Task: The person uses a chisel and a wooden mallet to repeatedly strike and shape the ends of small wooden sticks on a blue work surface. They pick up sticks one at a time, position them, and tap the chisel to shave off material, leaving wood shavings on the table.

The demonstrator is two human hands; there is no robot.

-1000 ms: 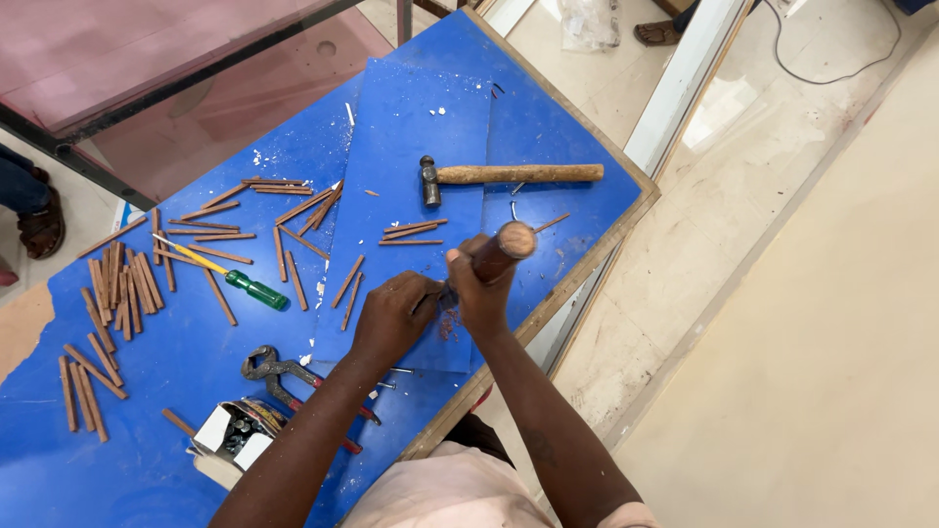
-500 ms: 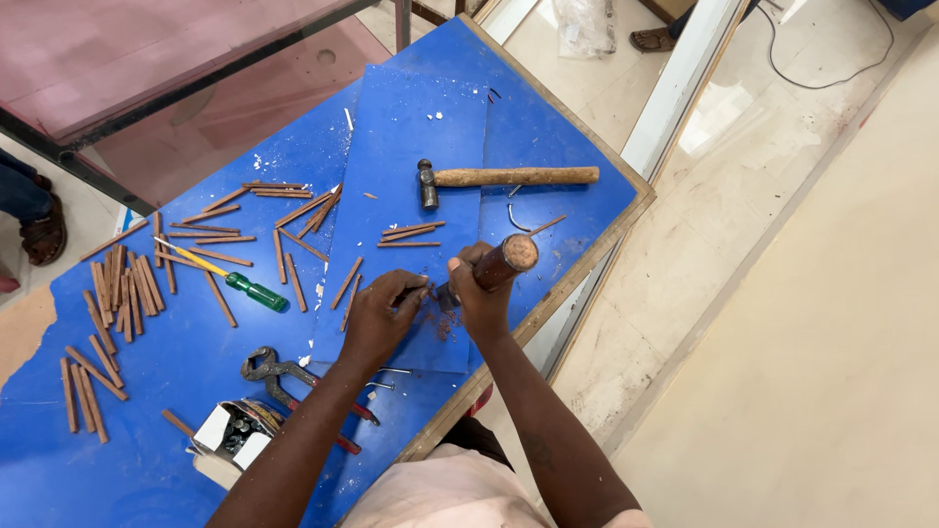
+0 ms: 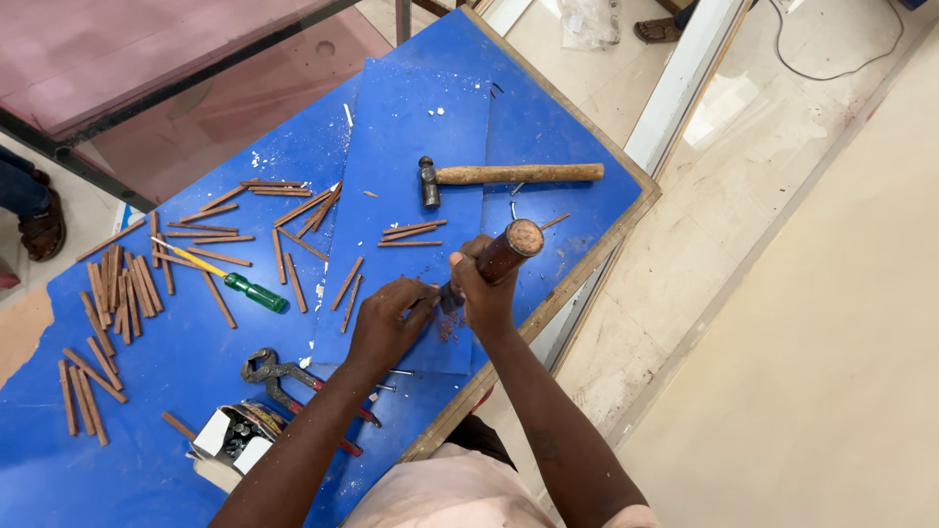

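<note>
Right hand [image 3: 484, 293] is closed around a wooden-handled tool [image 3: 507, 249], its tip hidden low on the blue board [image 3: 411, 147]. Left hand [image 3: 386, 323] pinches a small wooden stick [image 3: 423, 286] just beside that tip. Risk: fingers sit touching the working point, so a slip would likely strike them. The stick may split or skid. Pincers [image 3: 284, 376] and loose sticks [image 3: 117, 284] lie near the forearm.

A small workshop, by its signs: a blue-covered worktop [image 3: 411, 127] strewn with cut wooden sticks [image 3: 117, 284], a hammer [image 3: 509, 176], pincers [image 3: 293, 381], a green-handled screwdriver [image 3: 235, 282] and a box of nails [image 3: 235, 435], on a bare tiled floor [image 3: 782, 293].
</note>
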